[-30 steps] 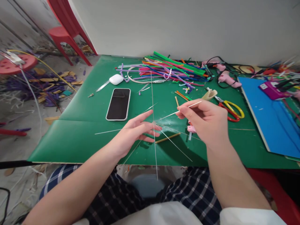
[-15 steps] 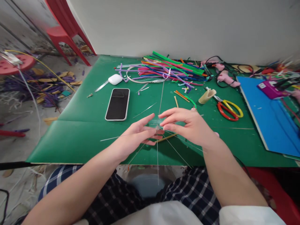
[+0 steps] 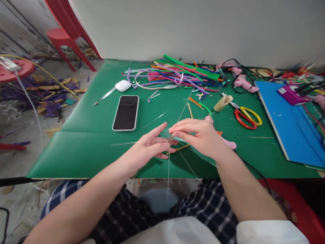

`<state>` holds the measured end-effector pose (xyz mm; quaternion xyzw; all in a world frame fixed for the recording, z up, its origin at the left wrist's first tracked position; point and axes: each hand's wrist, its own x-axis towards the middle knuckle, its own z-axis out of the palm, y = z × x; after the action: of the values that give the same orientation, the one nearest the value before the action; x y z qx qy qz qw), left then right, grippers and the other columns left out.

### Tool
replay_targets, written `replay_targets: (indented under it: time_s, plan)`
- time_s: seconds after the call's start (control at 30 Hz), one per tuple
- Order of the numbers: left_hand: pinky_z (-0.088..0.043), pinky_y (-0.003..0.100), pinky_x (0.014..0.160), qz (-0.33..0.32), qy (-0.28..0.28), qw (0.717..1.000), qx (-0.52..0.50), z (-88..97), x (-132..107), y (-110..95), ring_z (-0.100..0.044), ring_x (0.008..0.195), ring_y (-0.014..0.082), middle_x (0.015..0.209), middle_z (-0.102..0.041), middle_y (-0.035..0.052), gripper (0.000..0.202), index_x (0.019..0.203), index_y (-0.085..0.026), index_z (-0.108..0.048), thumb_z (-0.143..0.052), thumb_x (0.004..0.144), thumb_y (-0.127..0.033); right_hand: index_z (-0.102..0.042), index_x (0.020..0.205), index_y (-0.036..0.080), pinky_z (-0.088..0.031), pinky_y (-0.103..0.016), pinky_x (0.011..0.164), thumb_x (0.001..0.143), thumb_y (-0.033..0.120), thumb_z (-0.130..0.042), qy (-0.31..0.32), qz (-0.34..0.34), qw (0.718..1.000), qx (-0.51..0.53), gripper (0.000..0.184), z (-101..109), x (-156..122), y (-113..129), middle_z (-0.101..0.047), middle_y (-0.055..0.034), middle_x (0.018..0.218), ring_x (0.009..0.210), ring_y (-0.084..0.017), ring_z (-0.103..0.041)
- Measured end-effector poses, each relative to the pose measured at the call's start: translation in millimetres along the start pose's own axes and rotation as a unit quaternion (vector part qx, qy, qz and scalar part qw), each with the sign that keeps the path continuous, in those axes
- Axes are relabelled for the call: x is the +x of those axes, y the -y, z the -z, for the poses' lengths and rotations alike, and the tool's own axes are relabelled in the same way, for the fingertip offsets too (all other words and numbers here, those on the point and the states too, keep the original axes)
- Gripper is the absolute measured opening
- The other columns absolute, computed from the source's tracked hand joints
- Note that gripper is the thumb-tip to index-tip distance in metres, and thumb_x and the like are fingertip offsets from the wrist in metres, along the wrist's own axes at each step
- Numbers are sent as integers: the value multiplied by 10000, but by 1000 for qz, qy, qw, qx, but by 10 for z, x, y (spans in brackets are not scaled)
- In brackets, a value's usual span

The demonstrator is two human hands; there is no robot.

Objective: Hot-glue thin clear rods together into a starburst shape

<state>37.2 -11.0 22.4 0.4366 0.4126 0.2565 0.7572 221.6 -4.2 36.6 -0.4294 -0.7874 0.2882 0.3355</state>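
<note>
Thin stiff wires radiate like spokes from a small clear hub, held just above the table's near part. My left hand supports the hub from the left, thumb raised and fingers curled beneath it. At the hub's right side my right hand pinches with thumb and fingertips, which partly hide what is gripped. Behind and below the right hand lies a pink glue gun, mostly covered. A bamboo-coloured stick shows under the wires.
On the green table are a phone, a white earbud case, a pile of coloured pipe cleaners, scissors, a tan tube and a blue board. A white wall rises behind.
My right fingertips have closed together at the hub. The wires have turned, the far one now leaning right. More of the pink glue gun shows. The view has shifted slightly.
</note>
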Motion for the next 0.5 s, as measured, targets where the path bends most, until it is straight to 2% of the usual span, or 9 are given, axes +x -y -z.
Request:
replay_targets:
  time_s: [0.27, 0.5]
  plan:
    - [-488, 348, 739, -25, 25, 999, 11, 21, -17, 15, -610, 958, 249, 1124, -616, 114, 787, 1385, -284, -204, -625, 722, -333, -695, 817, 216, -505, -294, 784, 804, 158, -560, -3, 1, 1000, -1, 148, 8, 0, 19, -701, -10, 878, 879, -149, -625]
    - [-489, 347, 749, -24, 31, 999, 18, 43, -12, 17, -598, 975, 251, 1144, -597, 107, 795, 1382, -291, -212, -638, 712, -254, -699, 782, 203, -502, -275, 765, 793, 163, -575, -18, 4, 1000, 8, 131, 12, -7, 20, -705, -18, 848, 854, -150, -632]
